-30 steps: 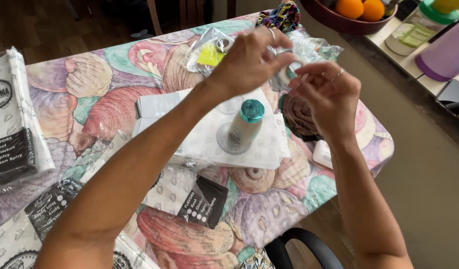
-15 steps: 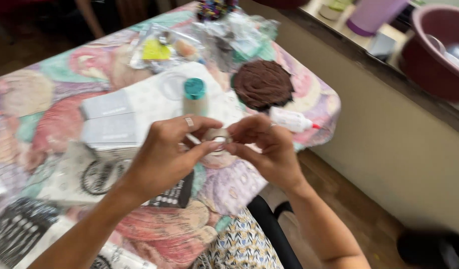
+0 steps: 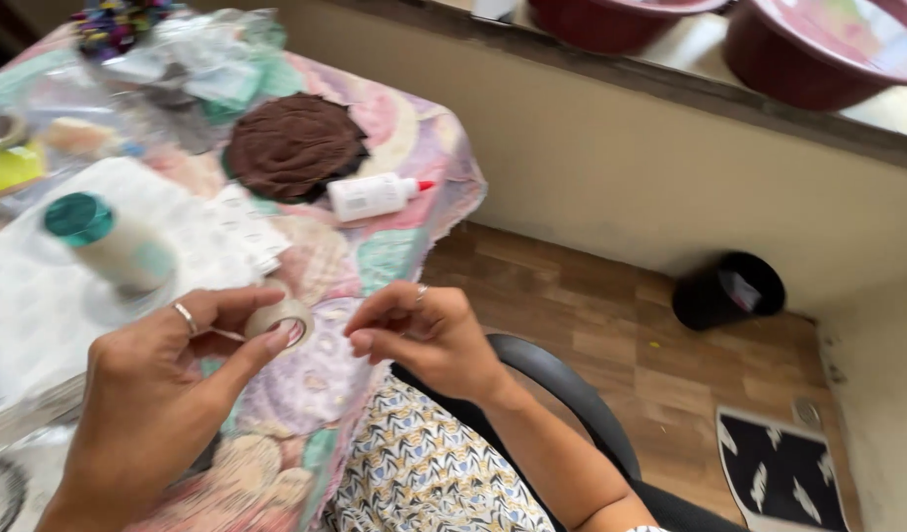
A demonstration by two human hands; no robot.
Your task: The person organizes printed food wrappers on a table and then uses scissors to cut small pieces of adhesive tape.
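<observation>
One small roll of tape (image 3: 281, 318) at lower left of the frame sits pinched in the left hand (image 3: 158, 394), the right hand (image 3: 424, 335) curled narrow just beside it, a white glue bottle (image 3: 372, 195) with red tip above.

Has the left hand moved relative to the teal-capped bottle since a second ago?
Yes. The left hand, holding a small tape roll, was beyond the teal-capped bottle; now it sits on the near side, toward the table edge.
</observation>
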